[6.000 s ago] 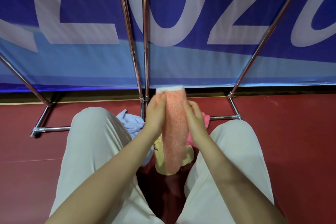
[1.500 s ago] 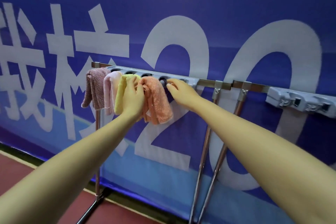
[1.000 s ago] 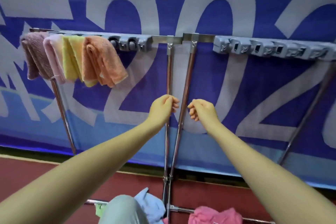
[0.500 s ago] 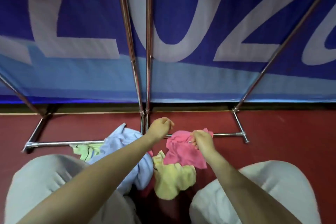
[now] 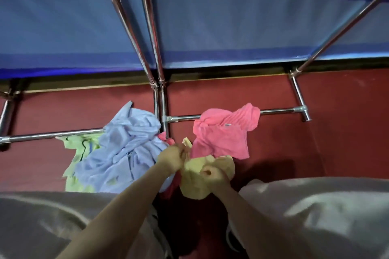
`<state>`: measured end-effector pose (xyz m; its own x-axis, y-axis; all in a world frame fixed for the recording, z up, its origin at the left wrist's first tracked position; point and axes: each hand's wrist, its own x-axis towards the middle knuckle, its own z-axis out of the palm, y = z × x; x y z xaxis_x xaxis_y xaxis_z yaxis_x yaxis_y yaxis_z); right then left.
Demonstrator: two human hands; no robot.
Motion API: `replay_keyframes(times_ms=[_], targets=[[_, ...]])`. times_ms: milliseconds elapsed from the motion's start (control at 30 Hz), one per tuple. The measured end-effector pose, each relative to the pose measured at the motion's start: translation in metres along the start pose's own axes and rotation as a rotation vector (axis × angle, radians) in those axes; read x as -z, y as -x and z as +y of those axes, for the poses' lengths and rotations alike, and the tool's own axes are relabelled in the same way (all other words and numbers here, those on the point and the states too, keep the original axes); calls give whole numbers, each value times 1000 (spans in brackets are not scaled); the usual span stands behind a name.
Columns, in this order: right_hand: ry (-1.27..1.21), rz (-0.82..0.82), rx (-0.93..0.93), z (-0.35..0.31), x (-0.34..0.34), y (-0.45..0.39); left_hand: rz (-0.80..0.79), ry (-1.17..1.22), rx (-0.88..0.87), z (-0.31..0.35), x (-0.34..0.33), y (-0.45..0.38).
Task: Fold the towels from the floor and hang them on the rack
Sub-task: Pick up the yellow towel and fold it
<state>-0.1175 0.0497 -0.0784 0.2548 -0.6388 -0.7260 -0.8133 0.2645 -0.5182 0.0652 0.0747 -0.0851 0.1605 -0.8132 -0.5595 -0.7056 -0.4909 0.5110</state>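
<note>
Head view, pick-up step: we gripped the yellow towel (image 5: 207, 171) with left hand (image 5: 173, 157) and right hand (image 5: 211, 175), just above the floor (image 5: 315, 149) between blue towel (image 5: 128, 149) and pink towel (image 5: 223, 134); next, we judged, lifting and folding.

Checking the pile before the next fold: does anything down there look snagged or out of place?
The pink towel lies draped over the rack's floor bar, and the blue cloth covers the other bar, so either could catch when lifted. Both hands, left and right, grip the yellow towel. Nothing looks damaged.
</note>
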Motion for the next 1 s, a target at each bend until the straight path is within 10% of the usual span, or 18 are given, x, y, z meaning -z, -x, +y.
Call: replay_keyframes(times_ms=[400,1000], targets=[[-54,-61,-15,16,-74,-63,-175,-319,-434,-66,-68,-76],[-235,133,241,-21,-45,-32,-37,-111,-375,-15,23,-30]])
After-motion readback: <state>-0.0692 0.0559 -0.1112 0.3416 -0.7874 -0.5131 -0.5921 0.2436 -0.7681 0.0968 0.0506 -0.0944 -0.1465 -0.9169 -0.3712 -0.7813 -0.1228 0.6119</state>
